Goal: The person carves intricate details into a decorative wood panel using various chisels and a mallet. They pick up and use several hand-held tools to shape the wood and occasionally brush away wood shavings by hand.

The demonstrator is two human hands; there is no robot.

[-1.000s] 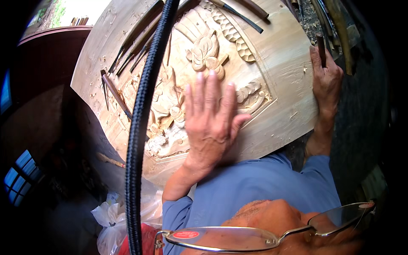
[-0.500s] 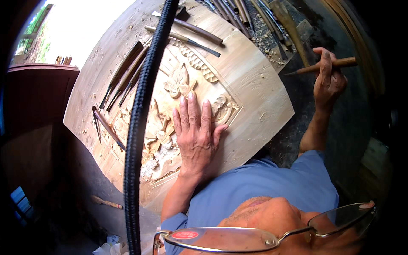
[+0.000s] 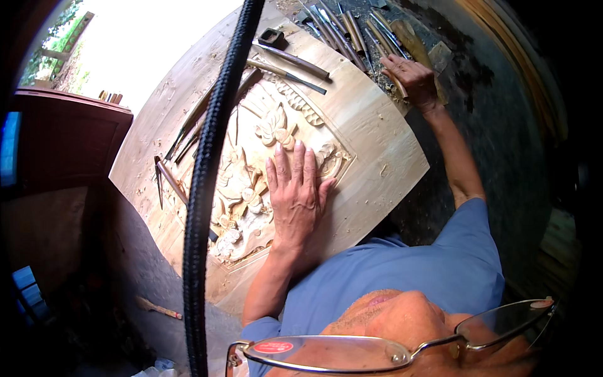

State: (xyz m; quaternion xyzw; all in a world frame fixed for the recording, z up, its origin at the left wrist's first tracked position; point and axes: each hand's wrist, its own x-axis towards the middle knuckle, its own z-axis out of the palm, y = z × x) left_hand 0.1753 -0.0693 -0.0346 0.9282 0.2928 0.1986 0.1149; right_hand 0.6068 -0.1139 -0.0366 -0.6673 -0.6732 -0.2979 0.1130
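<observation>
A pale wooden panel (image 3: 377, 144) with a carved flower relief (image 3: 248, 182) lies tilted in front of me. My left hand (image 3: 295, 195) rests flat on the relief with fingers spread, holding nothing. My right hand (image 3: 411, 75) reaches out to the far right, just past the panel's corner. Its fingers curl over a wooden-handled chisel (image 3: 397, 87) at the edge of a row of chisels (image 3: 342, 28).
Two long chisels (image 3: 289, 63) and a small dark block (image 3: 271, 36) lie on the panel's far end, with more thin tools (image 3: 169, 179) on its left side. A black braided cable (image 3: 207, 157) hangs across the view. Dark wooden furniture (image 3: 69, 138) stands left. A small tool (image 3: 157, 308) lies on the floor.
My right hand, which held a chisel raised at the right, has reached forward and down to the row of chisels. My left hand stays flat on the relief.
</observation>
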